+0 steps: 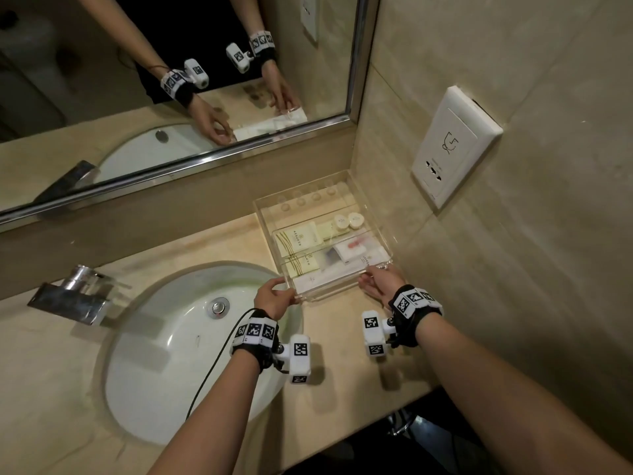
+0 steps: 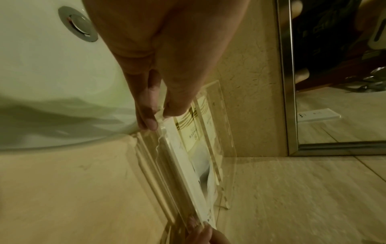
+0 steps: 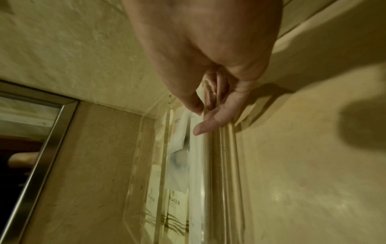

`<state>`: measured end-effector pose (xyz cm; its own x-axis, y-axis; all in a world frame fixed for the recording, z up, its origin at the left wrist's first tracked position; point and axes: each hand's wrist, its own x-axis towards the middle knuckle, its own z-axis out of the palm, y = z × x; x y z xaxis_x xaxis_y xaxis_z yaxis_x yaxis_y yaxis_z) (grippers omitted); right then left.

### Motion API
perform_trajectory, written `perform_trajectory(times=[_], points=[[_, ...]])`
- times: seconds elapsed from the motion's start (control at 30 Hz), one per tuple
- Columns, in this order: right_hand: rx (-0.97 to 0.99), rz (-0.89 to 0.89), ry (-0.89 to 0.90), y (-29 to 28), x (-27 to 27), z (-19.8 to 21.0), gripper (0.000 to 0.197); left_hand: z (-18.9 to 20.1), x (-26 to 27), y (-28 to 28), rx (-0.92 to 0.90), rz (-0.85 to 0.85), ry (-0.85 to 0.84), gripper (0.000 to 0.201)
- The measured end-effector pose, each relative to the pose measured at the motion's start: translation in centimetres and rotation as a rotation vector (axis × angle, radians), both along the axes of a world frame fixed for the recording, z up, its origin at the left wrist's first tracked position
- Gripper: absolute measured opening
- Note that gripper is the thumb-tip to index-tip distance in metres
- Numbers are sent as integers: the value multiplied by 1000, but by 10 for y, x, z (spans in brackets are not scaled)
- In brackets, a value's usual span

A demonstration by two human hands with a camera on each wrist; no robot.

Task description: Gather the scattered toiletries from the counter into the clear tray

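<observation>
The clear tray point(image 1: 330, 290) stands on the counter in the corner by the right wall. Inside lie yellow sachets point(image 1: 298, 236), two round white caps point(image 1: 347, 221), a white packet with a red mark point(image 1: 356, 250) and a long white box point(image 1: 329, 276) along the front. My left hand point(image 1: 274, 296) pinches the tray's near-left corner, thumb and fingertip on the front wall in the left wrist view point(image 2: 160, 118). My right hand point(image 1: 378, 282) pinches the near-right corner, with its thumb inside the wall and its fingers point(image 3: 205, 127) outside.
A white sink point(image 1: 164, 351) with a drain point(image 1: 218, 306) lies just left of the tray, and a chrome faucet point(image 1: 72, 296) stands at its far left. A mirror point(image 1: 171, 80) runs behind. A wall socket point(image 1: 452, 145) sits on the right wall. The counter's front edge point(image 1: 394, 402) runs near my forearms.
</observation>
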<state>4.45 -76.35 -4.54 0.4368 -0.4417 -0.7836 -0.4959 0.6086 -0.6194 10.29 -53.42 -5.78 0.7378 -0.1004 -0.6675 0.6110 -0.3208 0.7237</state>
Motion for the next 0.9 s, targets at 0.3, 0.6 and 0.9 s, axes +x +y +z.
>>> perform_trajectory(times=[0.3, 0.6, 0.9], points=[[31, -1, -17, -9, 35, -5, 6, 7, 20, -11, -74, 221, 2, 16], [104, 8, -139, -11, 55, -4, 12, 30, 16, -16, -344, 421, 249, 17], [72, 44, -41, -13, 58, -7, 31, 37, 14, -8, -478, 486, 275, 30]])
